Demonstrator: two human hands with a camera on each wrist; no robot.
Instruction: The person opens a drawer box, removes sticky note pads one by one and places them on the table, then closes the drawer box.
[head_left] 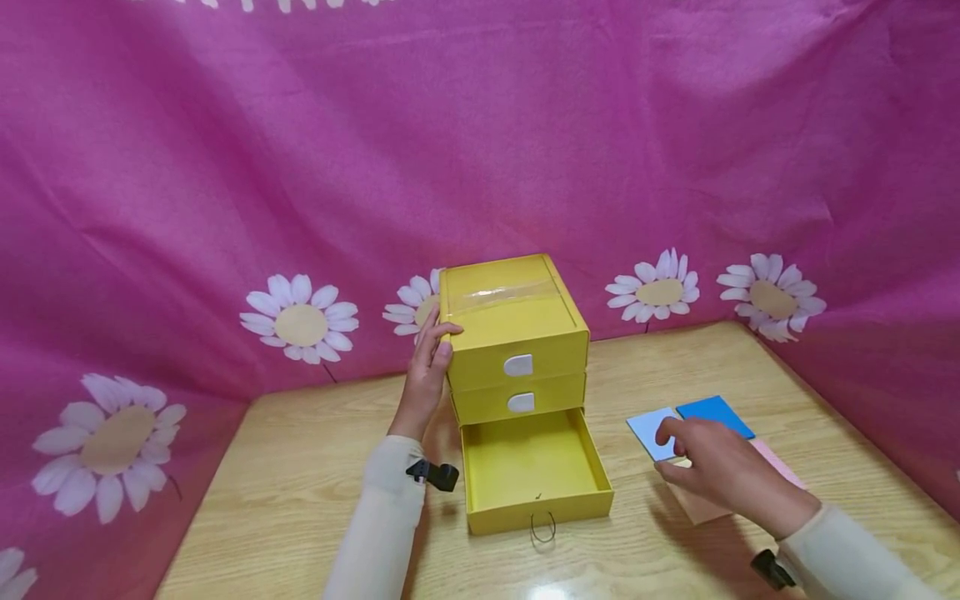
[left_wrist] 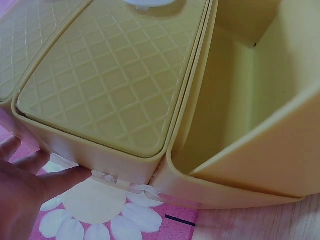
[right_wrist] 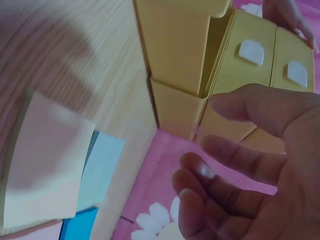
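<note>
A yellow drawer unit (head_left: pixel 517 312) stands on the table in the head view, with its bottom drawer (head_left: pixel 540 515) pulled out and nothing lying inside. My left hand (head_left: pixel 423 387) rests against the unit's left side, fingertips at the top edge; the left wrist view shows its fingers (left_wrist: pixel 65 181) touching the side wall. Over several flat coloured pads hovers my right hand (head_left: pixel 723 471), fingers loosely bent and holding nothing. Beneath and around it lie a light blue pad (head_left: pixel 648 427), a darker blue pad (head_left: pixel 716 413), a pink pad (head_left: pixel 782 464) and a peach pad (head_left: pixel 699 503), partly hidden by the hand.
Two upper drawers with white tabs (head_left: pixel 518 365) are closed. A thin cord loop (head_left: pixel 543 533) hangs from the bottom drawer's front. Behind the wooden table (head_left: pixel 300 500) hangs a magenta cloth (head_left: pixel 480 150) with white daisies. Clear tape crosses the unit's top.
</note>
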